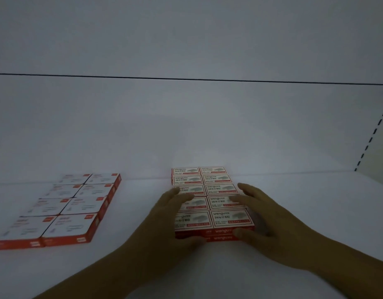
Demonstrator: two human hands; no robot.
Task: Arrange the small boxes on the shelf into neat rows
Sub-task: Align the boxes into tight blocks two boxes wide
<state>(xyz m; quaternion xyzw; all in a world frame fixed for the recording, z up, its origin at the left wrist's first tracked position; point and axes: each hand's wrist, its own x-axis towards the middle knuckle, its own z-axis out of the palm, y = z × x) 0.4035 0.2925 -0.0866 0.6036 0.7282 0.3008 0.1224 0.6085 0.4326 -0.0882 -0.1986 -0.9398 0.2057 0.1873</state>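
**As found: two blocks of boxes on one shelf**

Although the head view is dim, it shows a white shelf carrying two groups of small red-and-white boxes, well apart. Near the middle, the staple boxes form a block two columns wide and five rows deep, edges touching, reaching back to the rear panel. Two printed strips on the front face suggest two layers, though the shade leaves this uncertain.

At the block's left side, the left hand lies wide, with straight fingers spread over the top of the third and fourth rows and the thumb at the front lower edge. Opposite it, the right hand is likewise wide, fingers straight across the top and thumb touching the front face.

Further left, the left block sits two columns by four rows, its print blurred. At far right stands a slotted upright.
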